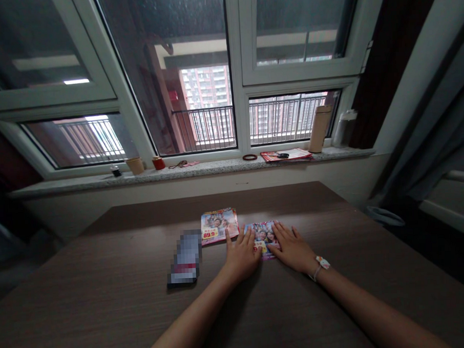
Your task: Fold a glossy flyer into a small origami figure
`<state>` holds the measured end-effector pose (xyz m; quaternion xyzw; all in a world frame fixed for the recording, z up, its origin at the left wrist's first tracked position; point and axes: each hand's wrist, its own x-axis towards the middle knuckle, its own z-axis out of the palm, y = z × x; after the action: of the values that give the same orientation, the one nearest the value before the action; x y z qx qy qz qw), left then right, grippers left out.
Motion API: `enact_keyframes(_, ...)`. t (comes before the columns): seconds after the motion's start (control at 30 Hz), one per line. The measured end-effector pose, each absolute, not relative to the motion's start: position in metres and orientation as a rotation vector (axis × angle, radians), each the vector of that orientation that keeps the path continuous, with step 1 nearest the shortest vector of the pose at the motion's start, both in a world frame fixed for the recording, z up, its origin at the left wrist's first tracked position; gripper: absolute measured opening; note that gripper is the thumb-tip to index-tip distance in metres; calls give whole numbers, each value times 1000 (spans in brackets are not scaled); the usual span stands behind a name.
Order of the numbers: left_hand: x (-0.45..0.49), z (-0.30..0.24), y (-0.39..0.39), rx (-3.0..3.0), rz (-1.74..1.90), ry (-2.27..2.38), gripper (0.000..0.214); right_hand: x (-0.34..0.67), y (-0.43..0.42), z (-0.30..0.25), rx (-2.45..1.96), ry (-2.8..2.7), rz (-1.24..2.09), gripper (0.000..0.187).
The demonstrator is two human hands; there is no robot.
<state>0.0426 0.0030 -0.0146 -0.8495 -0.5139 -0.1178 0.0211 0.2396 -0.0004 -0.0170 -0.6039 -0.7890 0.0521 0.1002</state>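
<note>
My left hand (241, 255) and my right hand (292, 248) both lie flat, fingers stretched out, on a small colourful leaflet (262, 234) on the dark wooden table (107, 302). The hands cover the leaflet's left and right sides, so only its middle shows. A second, larger leaflet (219, 225) with a yellow price tag lies just beyond and to the left of my left hand. A bracelet (320, 265) is on my right wrist.
A blurred flat dark object (185, 258) lies left of my left hand. On the windowsill (201, 170) behind the table stand a beige cup (135, 165), a red pot (158, 162), a tall bottle (320, 129), a clear jar (344, 129) and red papers with scissors (287, 154).
</note>
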Motion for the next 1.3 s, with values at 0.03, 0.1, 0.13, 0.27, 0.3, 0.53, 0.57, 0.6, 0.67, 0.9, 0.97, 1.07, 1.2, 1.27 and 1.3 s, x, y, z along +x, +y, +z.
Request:
enact_keyframes(0.03,42,-16,3,-2632,-364,-1596,57,241,0,-17,-1804,-2320,161,79)
enact_keyframes(0.1,41,-18,4,-2626,-363,-1595,58,243,0,-16,-1831,-2305,173,82)
enact_keyframes(0.13,41,-18,4,-2622,-364,-1595,58,244,0,-16,-1836,-2302,179,83)
enact_keyframes(0.27,41,-18,5,-2601,-413,-1606,56,247,0,-17,-1807,-2285,177,80)
enact_keyframes(0.3,41,-18,5,-2596,-443,-1601,55,247,1,-16,-1769,-2284,166,78)
enact_keyframes(0.53,42,-9,0,-2694,-625,-1481,38,243,-4,-5,-1338,-2284,192,43)
enact_keyframes(0.57,41,-8,-1,-2720,-617,-1463,35,243,-5,-3,-1305,-2301,227,40)
enact_keyframes(0.6,39,-6,-2,-2749,-599,-1439,32,244,-6,-1,-1284,-2321,263,39)
enact_keyframes(0.67,34,-2,-4,-2775,-578,-1413,29,247,-7,2,-1256,-2361,322,45)
enact_keyframes(0.9,20,8,-2,-2940,-492,-1264,58,261,-5,11,-1213,-2439,503,65)
enact_keyframes(0.97,20,9,0,-2958,-488,-1264,56,262,-5,11,-1201,-2439,500,64)
enact_keyframes(1.07,21,8,2,-2950,-511,-1265,48,262,-5,9,-1184,-2429,472,59)
enact_keyframes(1.2,22,7,2,-2920,-512,-1250,42,261,-6,8,-1164,-2435,398,52)
enact_keyframes(1.27,22,7,2,-2918,-518,-1254,35,260,-6,10,-1155,-2435,373,46)
enact_keyframes(1.3,22,7,2,-2919,-526,-1261,30,260,-6,11,-1155,-2429,369,42)
